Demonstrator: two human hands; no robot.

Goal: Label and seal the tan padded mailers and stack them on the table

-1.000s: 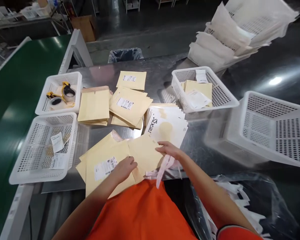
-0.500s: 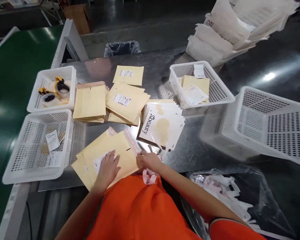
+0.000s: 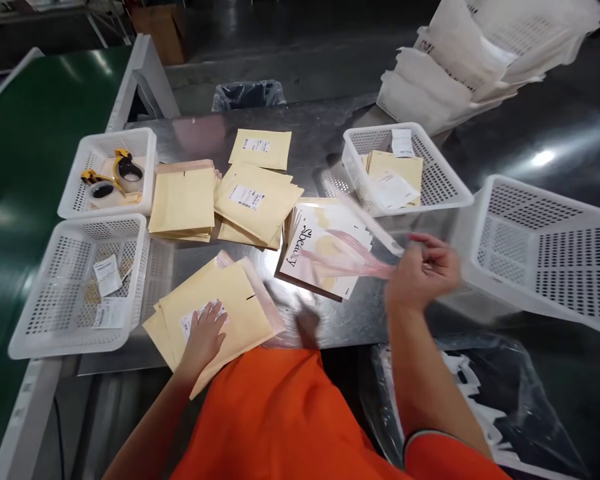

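My left hand (image 3: 206,337) lies flat, fingers apart, on the label of a yellow padded envelope (image 3: 245,293), the top one of a few fanned at the table's front edge. Its flap with a pale strip points right. Off to the right, my right hand (image 3: 424,270) is closed on pinkish-white peel-off strips (image 3: 365,268), blurred by motion, which trail left over a stack of white cards (image 3: 313,270) printed with "beauty". A white strip also reaches up and left from this hand.
Behind lie labelled envelopes (image 3: 260,190) and a stack of plain ones (image 3: 183,207). White baskets hold tape dispensers (image 3: 125,167), paper slips (image 3: 107,275) and envelopes (image 3: 400,167). Another basket (image 3: 545,253) is at right. A clear bag of strips (image 3: 500,400) hangs below the right front edge.
My right hand has moved from the envelope's flap up and right, pulling the pinkish strips away with it. My left hand has stayed on the envelope, its fingers slightly shifted.
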